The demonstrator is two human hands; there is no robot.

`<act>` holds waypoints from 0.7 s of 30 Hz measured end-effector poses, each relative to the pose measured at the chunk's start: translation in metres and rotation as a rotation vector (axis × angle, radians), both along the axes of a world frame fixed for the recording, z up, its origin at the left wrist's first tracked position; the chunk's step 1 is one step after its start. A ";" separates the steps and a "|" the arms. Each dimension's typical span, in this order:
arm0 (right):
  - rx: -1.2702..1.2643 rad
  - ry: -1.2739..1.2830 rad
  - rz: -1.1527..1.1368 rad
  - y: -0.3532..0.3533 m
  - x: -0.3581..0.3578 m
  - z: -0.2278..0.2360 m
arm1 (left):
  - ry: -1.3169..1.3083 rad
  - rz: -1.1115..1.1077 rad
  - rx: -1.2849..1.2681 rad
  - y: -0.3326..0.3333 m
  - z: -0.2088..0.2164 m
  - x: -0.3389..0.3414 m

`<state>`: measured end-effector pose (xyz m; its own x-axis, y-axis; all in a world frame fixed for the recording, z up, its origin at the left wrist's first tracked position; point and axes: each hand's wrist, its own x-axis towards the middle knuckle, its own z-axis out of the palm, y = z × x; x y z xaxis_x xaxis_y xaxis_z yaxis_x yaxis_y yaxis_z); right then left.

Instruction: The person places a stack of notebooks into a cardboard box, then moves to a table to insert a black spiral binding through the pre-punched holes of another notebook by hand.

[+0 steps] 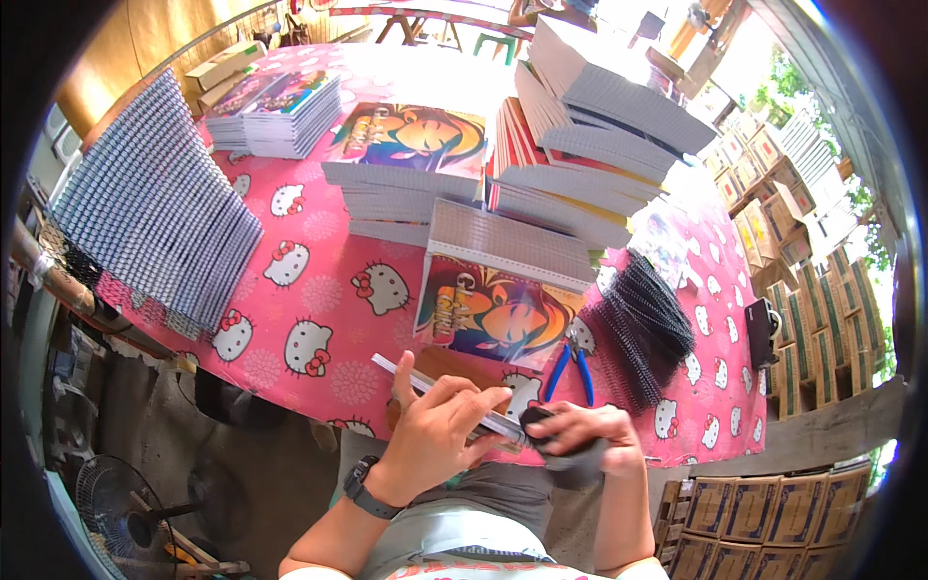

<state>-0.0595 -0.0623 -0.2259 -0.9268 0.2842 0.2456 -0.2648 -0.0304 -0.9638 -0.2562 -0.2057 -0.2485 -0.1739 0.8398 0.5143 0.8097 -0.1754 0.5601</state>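
My left hand (432,423), with a dark watch on its wrist, grips a thin white-edged notebook (387,364) tilted over the table's front edge. At the notebook's right end, my right hand (599,433) is closed round a black rounded object (574,470), smeared by motion, whose kind I cannot make out. Just beyond my hands lies a notebook with a colourful illustrated cover (498,314), its punched pages folded up behind. Blue-handled pliers (568,373) rest to its right. A pile of black spiral binding coils (646,329) lies further right.
Tall stacks of punched paper (590,145) and covers (411,145) fill the table's far middle. Bound notebooks are piled at the left (159,208) and far left back (275,111). A fan (121,512) stands below left. Cardboard boxes (773,517) are stacked at the right.
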 end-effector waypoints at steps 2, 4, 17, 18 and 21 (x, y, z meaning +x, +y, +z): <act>0.262 -0.449 -0.228 0.004 -0.007 -0.008 | 0.001 -0.007 -0.012 -0.003 0.003 -0.004; 0.164 -0.302 -0.226 0.010 -0.001 -0.011 | -0.001 0.004 0.018 -0.004 0.003 -0.002; 0.432 -0.520 -0.308 0.009 -0.024 -0.004 | -0.015 0.044 0.011 -0.006 0.000 -0.009; 0.309 -0.328 -0.215 0.009 -0.022 -0.002 | 0.009 0.091 0.044 -0.007 0.000 -0.011; 0.125 -0.029 -0.059 -0.007 -0.023 0.012 | -0.146 0.227 0.261 -0.005 -0.006 -0.033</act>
<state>-0.0823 -0.0696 -0.2134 -0.9164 0.3077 0.2561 -0.2348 0.1051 -0.9664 -0.2891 -0.2103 -0.2547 -0.4279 0.6153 0.6621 0.7594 -0.1525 0.6325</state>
